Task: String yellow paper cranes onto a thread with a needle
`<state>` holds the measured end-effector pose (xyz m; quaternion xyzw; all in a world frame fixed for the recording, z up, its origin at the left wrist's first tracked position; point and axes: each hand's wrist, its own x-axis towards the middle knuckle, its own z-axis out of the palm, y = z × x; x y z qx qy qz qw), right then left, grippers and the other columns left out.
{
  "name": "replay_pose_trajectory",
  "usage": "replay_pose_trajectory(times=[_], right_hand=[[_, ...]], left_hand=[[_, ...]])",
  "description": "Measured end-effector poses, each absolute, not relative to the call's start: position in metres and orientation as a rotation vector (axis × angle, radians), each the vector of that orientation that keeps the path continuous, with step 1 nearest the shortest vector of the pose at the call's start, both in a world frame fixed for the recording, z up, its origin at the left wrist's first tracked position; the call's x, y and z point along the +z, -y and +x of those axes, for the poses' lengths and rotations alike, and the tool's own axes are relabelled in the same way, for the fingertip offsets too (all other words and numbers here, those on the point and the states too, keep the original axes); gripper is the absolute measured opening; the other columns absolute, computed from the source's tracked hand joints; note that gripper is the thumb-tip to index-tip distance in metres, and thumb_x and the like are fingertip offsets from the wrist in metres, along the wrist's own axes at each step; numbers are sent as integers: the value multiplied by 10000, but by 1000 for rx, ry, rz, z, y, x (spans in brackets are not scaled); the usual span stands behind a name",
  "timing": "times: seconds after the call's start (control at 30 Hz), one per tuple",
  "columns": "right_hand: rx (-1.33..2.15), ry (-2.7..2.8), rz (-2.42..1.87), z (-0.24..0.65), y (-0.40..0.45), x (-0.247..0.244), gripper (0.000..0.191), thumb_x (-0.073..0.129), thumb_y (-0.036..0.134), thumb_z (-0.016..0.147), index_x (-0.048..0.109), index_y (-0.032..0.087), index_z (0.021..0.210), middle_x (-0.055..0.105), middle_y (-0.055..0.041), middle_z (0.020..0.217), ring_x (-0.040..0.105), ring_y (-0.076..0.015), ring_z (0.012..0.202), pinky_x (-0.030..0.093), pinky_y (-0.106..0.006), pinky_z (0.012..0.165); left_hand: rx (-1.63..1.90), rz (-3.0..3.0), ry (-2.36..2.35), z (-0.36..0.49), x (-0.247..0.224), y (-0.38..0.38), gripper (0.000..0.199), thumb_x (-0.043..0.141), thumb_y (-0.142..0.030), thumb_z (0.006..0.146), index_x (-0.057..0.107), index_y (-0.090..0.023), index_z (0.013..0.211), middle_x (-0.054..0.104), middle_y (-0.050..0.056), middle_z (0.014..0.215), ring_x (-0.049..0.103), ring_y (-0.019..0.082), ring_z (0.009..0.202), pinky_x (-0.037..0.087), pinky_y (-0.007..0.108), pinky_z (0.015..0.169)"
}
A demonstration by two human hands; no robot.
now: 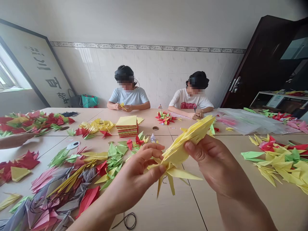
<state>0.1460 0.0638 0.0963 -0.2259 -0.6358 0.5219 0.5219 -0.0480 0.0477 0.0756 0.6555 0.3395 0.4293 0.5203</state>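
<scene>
My right hand (213, 160) grips a thick bundle of yellow folded paper cranes (185, 142), thumb on the near side. The bundle is held tilted above the table, its pointed ends hanging below. My left hand (139, 175) pinches the lower left end of the same bundle between thumb and fingers. Beneath it, a small piece of dark cord shows near the hanging points, and a loop of black cord (130, 221) lies on the table. Left of my left hand are green folded papers (116, 162) and a large heap of grey and pink folded papers (48, 208).
Across the table (154, 208) sit two people, one folding yellow paper, one holding a pen. A stack of square paper (127, 126) stands at centre. Yellow and green cranes (286, 160) lie at right, plastic sheets (247, 122) behind them. Another person's hand (18, 141) reaches in at left.
</scene>
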Motion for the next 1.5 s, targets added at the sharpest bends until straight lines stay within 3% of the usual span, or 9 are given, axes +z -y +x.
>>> replay_pose_trajectory(times=[0.13, 0.23, 0.37, 0.5, 0.57, 0.67, 0.83, 1.23, 1.5], right_hand=[[1057, 1648, -618, 151, -62, 98, 265, 585, 313, 909, 624, 402, 1156, 642, 44, 1051, 597, -114, 915, 498, -202, 798], [1052, 1721, -649, 150, -61, 102, 231, 581, 321, 909, 646, 394, 1119, 640, 43, 1117, 599, -125, 943, 502, -216, 810], [1085, 1760, -656, 146, -60, 103, 153, 574, 330, 912, 702, 342, 995, 700, 36, 883, 616, -115, 823, 513, -200, 741], [1076, 1622, -616, 144, -64, 99, 122, 591, 303, 904, 702, 319, 955, 691, 31, 865, 616, -120, 824, 514, -202, 720], [1124, 1553, -567, 144, -66, 97, 124, 585, 299, 909, 695, 311, 964, 692, 20, 896, 623, -130, 846, 519, -220, 737], [1205, 1515, -522, 144, -67, 95, 127, 580, 289, 912, 693, 307, 968, 699, 11, 916, 629, -137, 850, 525, -231, 733], [1212, 1572, -569, 140, -65, 97, 116, 582, 307, 908, 695, 278, 914, 698, 8, 866, 626, -134, 831, 521, -225, 745], [915, 1709, -733, 130, -55, 97, 133, 579, 318, 900, 679, 262, 968, 691, -4, 905, 637, -165, 861, 504, -275, 764], [1112, 1738, -771, 137, -59, 100, 221, 661, 335, 837, 607, 270, 1041, 635, -17, 948, 586, -157, 833, 508, -253, 699]], left_hand=[[1105, 1571, -899, -48, 82, -47, 154, 553, -312, 900, 628, -195, 835, 523, 55, 1201, 451, 221, 1199, 412, 256, 908], [1154, 1501, -899, -47, 81, -45, 153, 552, -325, 901, 616, -203, 832, 530, 44, 1226, 502, 209, 1127, 441, 257, 851], [1186, 1492, -879, -48, 77, -43, 160, 541, -361, 909, 626, -234, 861, 541, 28, 1249, 489, 234, 1186, 412, 309, 928], [1328, 1662, -1049, -49, 75, -45, 209, 540, -415, 899, 622, -286, 1042, 477, 28, 1359, 353, 246, 1324, 298, 343, 1056], [1410, 1709, -1101, -49, 74, -45, 344, 609, -428, 851, 564, -291, 1163, 490, 59, 1344, 366, 264, 1308, 294, 374, 1061], [1373, 1694, -1085, -48, 72, -45, 455, 689, -425, 785, 549, -269, 1189, 588, 89, 1199, 501, 280, 1159, 397, 388, 968], [1324, 1548, -901, -42, 72, -40, 324, 712, -350, 785, 625, -283, 1090, 663, 37, 1081, 599, 218, 1014, 477, 315, 876], [1386, 1242, -867, -35, 75, -39, 342, 746, -255, 768, 587, -262, 1071, 612, -36, 789, 591, 101, 746, 503, 184, 675], [1246, 1057, -763, -41, 79, -42, 179, 749, -270, 759, 600, -173, 782, 635, -15, 711, 567, 84, 634, 450, 168, 585]])
